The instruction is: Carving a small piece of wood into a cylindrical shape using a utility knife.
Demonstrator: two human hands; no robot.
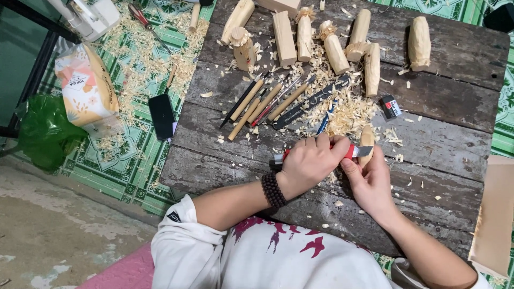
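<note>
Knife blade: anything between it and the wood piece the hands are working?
Nothing visible. The left hand grips the red-handled knife, and its blade lies right against the small wood piece held by the right hand. Loose shavings lie behind on the plank table, not between them.

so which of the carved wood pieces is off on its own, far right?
The wide, rounded wood piece at the board's top right. The others cluster together further left; this one lies apart, touching none.
</note>
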